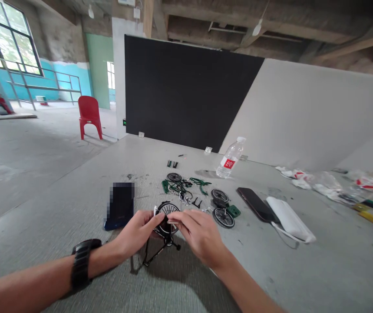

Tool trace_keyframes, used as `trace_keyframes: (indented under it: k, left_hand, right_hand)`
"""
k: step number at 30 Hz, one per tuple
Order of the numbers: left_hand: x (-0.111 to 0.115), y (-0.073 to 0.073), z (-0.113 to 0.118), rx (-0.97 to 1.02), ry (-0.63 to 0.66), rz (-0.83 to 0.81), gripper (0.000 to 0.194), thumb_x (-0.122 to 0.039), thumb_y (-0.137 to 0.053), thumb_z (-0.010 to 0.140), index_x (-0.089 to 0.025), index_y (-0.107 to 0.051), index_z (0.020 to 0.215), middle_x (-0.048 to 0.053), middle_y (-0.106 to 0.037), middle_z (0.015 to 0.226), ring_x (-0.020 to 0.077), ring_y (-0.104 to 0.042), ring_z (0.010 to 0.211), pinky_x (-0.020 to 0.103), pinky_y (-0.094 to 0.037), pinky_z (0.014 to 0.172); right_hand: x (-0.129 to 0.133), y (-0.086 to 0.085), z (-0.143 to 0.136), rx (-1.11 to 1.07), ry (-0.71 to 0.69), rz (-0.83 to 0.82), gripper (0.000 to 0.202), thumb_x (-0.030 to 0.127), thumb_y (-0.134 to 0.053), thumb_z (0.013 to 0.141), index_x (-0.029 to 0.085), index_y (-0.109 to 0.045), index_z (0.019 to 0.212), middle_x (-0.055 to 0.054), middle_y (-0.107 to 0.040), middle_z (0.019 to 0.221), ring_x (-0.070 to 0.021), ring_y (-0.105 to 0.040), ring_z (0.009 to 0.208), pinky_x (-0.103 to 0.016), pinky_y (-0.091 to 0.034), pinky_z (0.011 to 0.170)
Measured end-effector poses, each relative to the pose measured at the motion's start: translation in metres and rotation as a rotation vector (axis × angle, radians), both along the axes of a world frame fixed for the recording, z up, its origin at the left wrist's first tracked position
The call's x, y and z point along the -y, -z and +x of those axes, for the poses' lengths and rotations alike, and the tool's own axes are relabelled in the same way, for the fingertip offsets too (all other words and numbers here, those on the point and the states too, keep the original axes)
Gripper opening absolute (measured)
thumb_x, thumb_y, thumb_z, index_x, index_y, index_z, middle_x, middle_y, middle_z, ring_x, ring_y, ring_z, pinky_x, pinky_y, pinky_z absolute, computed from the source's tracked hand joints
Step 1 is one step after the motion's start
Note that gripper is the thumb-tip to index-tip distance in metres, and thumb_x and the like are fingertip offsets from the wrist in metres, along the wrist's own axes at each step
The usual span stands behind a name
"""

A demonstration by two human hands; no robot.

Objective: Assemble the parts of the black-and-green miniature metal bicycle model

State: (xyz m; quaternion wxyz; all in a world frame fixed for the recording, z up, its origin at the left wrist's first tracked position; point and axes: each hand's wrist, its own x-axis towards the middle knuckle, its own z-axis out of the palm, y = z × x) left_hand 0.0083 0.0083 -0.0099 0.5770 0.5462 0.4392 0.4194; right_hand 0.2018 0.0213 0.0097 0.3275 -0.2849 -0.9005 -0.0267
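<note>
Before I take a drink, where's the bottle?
In the head view, the bottle stands right of centre, beyond and left of the phone beside the white object.

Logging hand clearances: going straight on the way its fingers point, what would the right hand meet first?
The right hand would likely meet the nearest wheel first, then the left hand; depth is unclear.

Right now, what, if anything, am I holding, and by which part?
A partial model bicycle, its spoked wheel pinched by your left hand. Your right hand is at the same wheel; its exact grip can't be told.
</note>
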Motion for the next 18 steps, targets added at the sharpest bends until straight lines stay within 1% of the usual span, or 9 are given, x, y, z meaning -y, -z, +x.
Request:
trace_keyframes:
  k: [3,6,8,10,12,15,18]
  left_hand:
    - [0.002,-0.001,-0.001,0.072,0.048,0.008,0.047,-0.06,-0.063,0.078,-0.013,-0.069,0.078,0.005,-0.065,0.075,0.0197,-0.058,0.075,0.032,-0.051,0.071]
    - [0.005,-0.004,-0.002,0.191,0.152,0.025,0.041,-0.05,-0.067,0.081,-0.012,-0.072,0.095,0.009,-0.071,0.091,0.0224,-0.063,0.088,0.037,-0.05,0.086]
    - [0.006,-0.007,-0.003,0.232,0.206,0.048,0.04,-0.045,-0.067,0.083,-0.012,-0.07,0.107,0.011,-0.072,0.102,0.0238,-0.064,0.095,0.04,-0.048,0.093]
    - [0.007,-0.009,-0.004,0.242,0.242,0.081,0.041,-0.042,-0.066,0.087,-0.013,-0.067,0.116,0.013,-0.071,0.11,0.0253,-0.064,0.101,0.044,-0.046,0.097]
    - [0.007,-0.01,-0.005,0.242,0.26,0.124,0.042,-0.04,-0.065,0.088,-0.013,-0.065,0.12,0.014,-0.07,0.115,0.0268,-0.063,0.105,0.046,-0.044,0.1]
    - [0.007,-0.012,-0.006,0.247,0.297,0.155,0.045,-0.037,-0.07,0.085,-0.015,-0.064,0.123,0.014,-0.068,0.12,0.0277,-0.062,0.109,0.047,-0.042,0.102]
    - [0.007,-0.011,-0.006,0.265,0.343,0.144,0.049,-0.036,-0.074,0.082,-0.017,-0.063,0.126,0.014,-0.067,0.123,0.0279,-0.062,0.111,0.046,-0.041,0.103]
  right_hand:
    - [-0.002,0.0,0.002,0.022,0.034,0.064,0.017,0.022,-0.044,0.102,0.019,-0.061,0.103,-0.001,-0.073,0.087,-0.0153,-0.065,0.074,-0.028,-0.043,0.069]
    - [-0.005,0.0,0.005,0.023,0.063,0.124,0.015,0.018,-0.044,0.101,0.019,-0.059,0.102,-0.002,-0.072,0.085,-0.0154,-0.065,0.072,-0.027,-0.043,0.068]
    - [-0.007,0.001,0.007,0.004,0.084,0.16,0.012,0.017,-0.045,0.1,0.019,-0.057,0.1,-0.002,-0.072,0.084,-0.0151,-0.065,0.069,-0.027,-0.043,0.066]
    - [-0.008,0.0,0.008,-0.007,0.104,0.183,0.011,0.017,-0.046,0.1,0.019,-0.057,0.098,-0.002,-0.072,0.082,-0.0149,-0.064,0.066,-0.026,-0.042,0.065]
    - [-0.009,-0.002,0.009,0.013,0.114,0.189,0.011,0.016,-0.045,0.1,0.018,-0.056,0.098,-0.002,-0.072,0.082,-0.0149,-0.064,0.066,-0.027,-0.042,0.064]
    - [-0.008,-0.007,0.011,0.079,0.129,0.222,0.014,0.017,-0.043,0.101,0.018,-0.057,0.097,-0.002,-0.071,0.079,-0.015,-0.061,0.062,-0.028,-0.041,0.062]
    - [-0.007,-0.013,0.012,0.14,0.141,0.299,0.018,0.017,-0.042,0.101,0.018,-0.059,0.095,-0.003,-0.07,0.074,-0.0152,-0.058,0.059,-0.029,-0.039,0.06]
